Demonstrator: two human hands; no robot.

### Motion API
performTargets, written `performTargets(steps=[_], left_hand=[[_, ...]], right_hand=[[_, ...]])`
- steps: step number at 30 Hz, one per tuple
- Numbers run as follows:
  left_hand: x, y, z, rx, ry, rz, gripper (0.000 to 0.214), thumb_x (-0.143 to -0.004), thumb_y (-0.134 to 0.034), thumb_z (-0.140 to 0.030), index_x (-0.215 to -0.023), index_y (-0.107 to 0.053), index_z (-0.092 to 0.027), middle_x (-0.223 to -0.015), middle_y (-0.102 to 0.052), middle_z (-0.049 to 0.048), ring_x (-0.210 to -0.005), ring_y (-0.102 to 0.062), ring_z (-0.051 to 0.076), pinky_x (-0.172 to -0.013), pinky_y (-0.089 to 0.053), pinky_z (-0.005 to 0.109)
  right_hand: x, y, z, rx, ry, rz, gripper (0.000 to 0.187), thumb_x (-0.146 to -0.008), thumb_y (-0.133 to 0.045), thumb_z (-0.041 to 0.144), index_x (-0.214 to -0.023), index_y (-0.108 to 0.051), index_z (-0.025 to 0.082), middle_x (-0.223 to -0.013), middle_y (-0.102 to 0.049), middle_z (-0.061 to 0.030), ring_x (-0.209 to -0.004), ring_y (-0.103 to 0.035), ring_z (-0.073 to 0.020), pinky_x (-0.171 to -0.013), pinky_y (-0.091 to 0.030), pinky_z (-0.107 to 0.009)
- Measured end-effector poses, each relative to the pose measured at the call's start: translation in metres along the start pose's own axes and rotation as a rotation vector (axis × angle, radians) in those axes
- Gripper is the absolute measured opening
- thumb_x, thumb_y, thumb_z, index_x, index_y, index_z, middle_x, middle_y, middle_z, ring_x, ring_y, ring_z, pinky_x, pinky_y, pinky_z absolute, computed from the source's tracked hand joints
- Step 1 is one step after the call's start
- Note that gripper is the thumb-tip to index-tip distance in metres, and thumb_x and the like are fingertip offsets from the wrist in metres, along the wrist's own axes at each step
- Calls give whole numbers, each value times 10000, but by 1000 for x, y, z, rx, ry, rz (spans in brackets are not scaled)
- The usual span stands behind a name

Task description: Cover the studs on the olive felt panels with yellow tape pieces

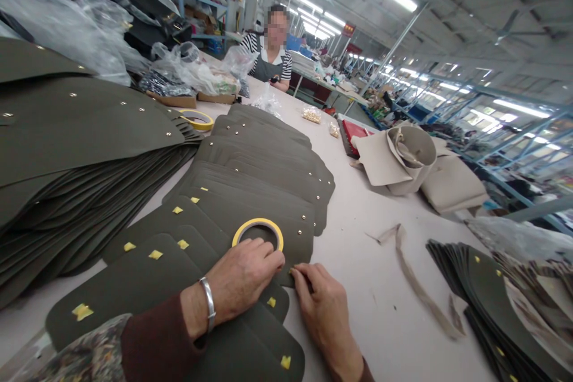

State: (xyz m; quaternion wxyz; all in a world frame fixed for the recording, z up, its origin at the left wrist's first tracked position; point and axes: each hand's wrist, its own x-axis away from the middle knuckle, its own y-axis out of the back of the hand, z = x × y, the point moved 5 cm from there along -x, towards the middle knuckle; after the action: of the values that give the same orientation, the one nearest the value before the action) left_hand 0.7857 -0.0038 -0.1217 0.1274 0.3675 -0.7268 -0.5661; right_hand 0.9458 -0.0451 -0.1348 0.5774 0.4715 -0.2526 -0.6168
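Observation:
My left hand (244, 277), with a silver bangle at its wrist, is closed on the near rim of a roll of yellow tape (258, 224). Under it lie overlapping dark olive panels (179, 274) with rounded corners, several bearing small yellow tape pieces (156, 255). To the right, my right hand (323, 301) pinches thumb to forefinger at the corner of a panel, on a tiny bit of yellow tape. Small metal rivets (299, 232) show along the panels further up the fanned row.
A tall stack of olive panels (89, 131) stands left, near a second tape roll (197, 120). Beige bag pieces (394, 158), a fabric strip (416, 286) and another panel stack (478, 298) lie right. A person (273, 54) sits across the table.

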Motion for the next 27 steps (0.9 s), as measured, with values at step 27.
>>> performTargets(steps=[27], left_hand=[[2,38,-11,47,-149,-403,307,-1046,-279,-251,-1313,-412,-176,-958,-756,35,-778,-738,149,-681,-572,221]], right_hand=[[-31,23,45,-295,497,-300,230,-869,-473,35,-898,-636,196,-739,-681,-50,-656,-625,-161,-597,-523,-253]])
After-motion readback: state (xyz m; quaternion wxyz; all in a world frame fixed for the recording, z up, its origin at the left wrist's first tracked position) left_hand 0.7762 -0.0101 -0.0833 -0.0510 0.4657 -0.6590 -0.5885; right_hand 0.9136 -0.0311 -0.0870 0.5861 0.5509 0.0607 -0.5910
